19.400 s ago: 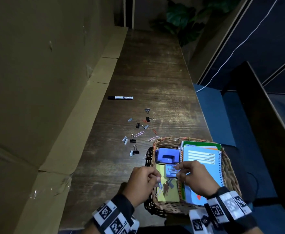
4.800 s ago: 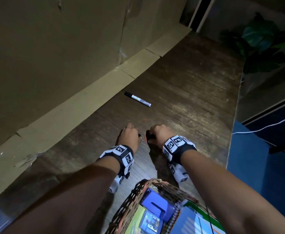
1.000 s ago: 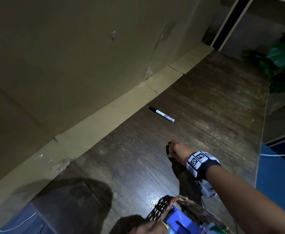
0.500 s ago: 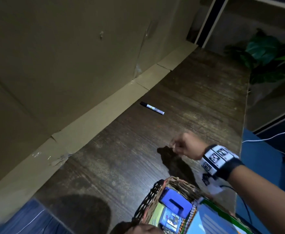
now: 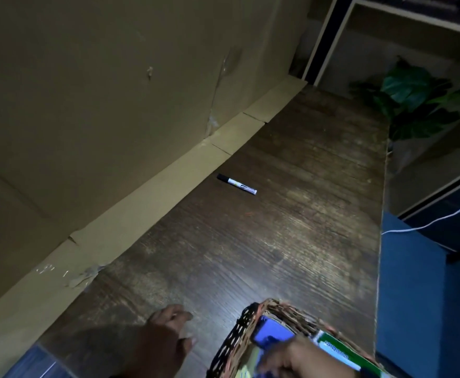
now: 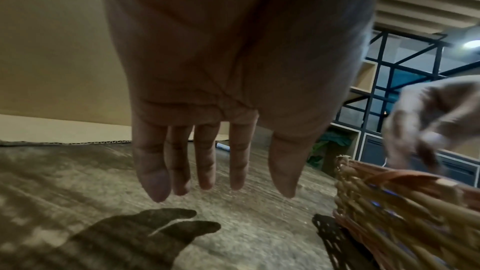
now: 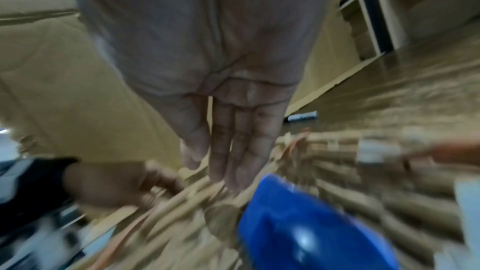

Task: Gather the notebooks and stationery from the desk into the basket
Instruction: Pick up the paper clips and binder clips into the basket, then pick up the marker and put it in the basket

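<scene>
Now: left hand (image 6: 221,89) spread, empty | right hand (image 7: 207,69) flat, empty, over basket (image 5: 239,331)

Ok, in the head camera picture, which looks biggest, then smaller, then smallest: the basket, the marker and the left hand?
1. basket, though the frame's edge cuts it off
2. left hand, looks nearly as big, but it is close to the camera, so this is unsure
3. marker, clearly smallest and farther away
</scene>
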`<control>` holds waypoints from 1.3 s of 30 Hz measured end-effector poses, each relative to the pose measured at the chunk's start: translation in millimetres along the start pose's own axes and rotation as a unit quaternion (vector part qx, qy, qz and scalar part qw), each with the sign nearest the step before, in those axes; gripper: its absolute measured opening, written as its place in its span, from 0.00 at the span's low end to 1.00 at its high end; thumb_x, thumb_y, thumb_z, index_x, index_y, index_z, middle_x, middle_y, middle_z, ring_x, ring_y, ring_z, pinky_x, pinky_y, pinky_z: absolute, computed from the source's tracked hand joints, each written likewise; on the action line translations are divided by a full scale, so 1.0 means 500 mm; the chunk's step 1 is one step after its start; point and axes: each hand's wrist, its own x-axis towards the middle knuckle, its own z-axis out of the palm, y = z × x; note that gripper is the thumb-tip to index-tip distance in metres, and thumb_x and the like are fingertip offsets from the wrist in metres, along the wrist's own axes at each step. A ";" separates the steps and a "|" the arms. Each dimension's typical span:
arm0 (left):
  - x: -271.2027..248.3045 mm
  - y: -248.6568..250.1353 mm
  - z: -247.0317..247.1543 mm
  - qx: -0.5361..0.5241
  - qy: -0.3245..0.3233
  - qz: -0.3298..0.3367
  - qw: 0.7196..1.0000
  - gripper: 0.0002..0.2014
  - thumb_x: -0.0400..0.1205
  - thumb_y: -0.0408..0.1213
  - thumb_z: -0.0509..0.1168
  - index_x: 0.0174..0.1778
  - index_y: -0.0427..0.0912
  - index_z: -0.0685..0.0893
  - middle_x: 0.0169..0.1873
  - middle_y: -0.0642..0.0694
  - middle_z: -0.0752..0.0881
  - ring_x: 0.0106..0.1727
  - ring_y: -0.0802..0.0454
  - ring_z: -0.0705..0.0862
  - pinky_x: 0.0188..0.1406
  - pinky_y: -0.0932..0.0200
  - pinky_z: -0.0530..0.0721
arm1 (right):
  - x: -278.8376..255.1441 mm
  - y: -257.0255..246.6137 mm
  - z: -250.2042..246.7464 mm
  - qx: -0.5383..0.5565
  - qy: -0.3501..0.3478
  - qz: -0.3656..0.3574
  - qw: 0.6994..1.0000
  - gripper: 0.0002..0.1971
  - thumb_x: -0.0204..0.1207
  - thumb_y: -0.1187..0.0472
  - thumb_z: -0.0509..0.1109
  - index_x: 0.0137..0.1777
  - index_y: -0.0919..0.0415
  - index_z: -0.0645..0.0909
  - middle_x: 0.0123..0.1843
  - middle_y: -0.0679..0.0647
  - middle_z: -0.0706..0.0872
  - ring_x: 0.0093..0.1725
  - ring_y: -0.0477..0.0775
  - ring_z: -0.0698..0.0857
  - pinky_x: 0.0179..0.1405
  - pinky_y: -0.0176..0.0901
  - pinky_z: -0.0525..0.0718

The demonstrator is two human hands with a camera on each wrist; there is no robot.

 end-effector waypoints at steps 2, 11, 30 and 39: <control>0.014 -0.009 -0.015 0.021 -0.036 0.005 0.999 0.27 0.45 0.52 0.79 0.42 0.58 0.85 0.44 0.55 0.88 0.37 0.53 0.90 0.31 0.64 0.88 | -0.001 0.000 0.009 -0.004 -0.021 0.017 1.000 0.15 0.76 0.71 0.64 0.53 0.55 0.89 0.51 0.46 0.90 0.40 0.19 0.79 0.43 0.19 0.76; 0.043 0.040 -0.036 0.055 -0.025 0.032 0.998 0.21 0.71 0.52 0.69 0.61 0.55 0.82 0.60 0.63 0.77 0.59 0.61 0.81 0.61 0.70 0.73 | 0.287 0.128 -0.133 -0.080 0.125 0.134 0.980 0.15 0.72 0.69 0.66 0.55 0.57 0.87 0.49 0.55 0.93 0.48 0.54 0.90 0.52 0.41 0.85; 0.339 0.127 -0.133 0.113 -0.040 0.029 0.992 0.19 0.79 0.44 0.67 0.65 0.42 0.81 0.64 0.40 0.79 0.64 0.41 0.79 0.61 0.56 0.75 | 0.395 0.236 -0.098 -0.241 0.026 0.174 0.954 0.14 0.81 0.57 0.59 0.57 0.65 0.79 0.59 0.65 0.83 0.54 0.69 0.86 0.47 0.51 0.80; 0.638 0.226 -0.173 0.225 0.013 0.135 0.965 0.23 0.76 0.39 0.70 0.66 0.36 0.79 0.65 0.27 0.78 0.65 0.28 0.78 0.65 0.39 0.78 | 0.133 0.164 -0.152 -0.067 0.165 0.211 0.961 0.05 0.73 0.63 0.66 0.42 0.56 0.84 0.37 0.53 0.88 0.38 0.54 0.84 0.40 0.41 0.79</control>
